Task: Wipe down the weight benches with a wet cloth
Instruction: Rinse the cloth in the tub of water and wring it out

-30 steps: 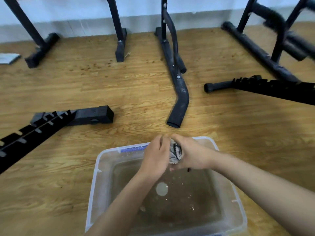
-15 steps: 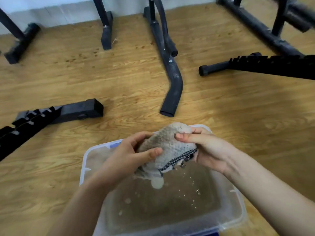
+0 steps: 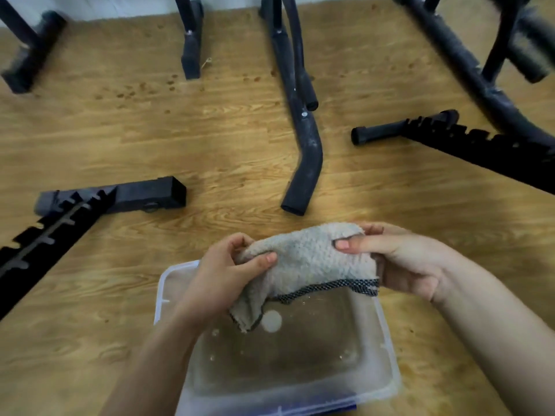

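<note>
Over the clear plastic tub (image 3: 171, 283), likely to catch drips, left hand (image 3: 222, 274) and right hand (image 3: 402, 265) pinch the beige terry cloth (image 3: 309, 259).

place: gym or home workout room | evidence: black steel bench frames (image 3: 303, 163) with bent tube legs stand on a wood-plank floor (image 3: 210, 139) | notched rails (image 3: 45, 238) slant in from left and right | thick dark roller (image 3: 531, 46), blurred, at top right | pale wall (image 3: 120, 7) along the far edge | tubes look dusty, boards spotted
</note>
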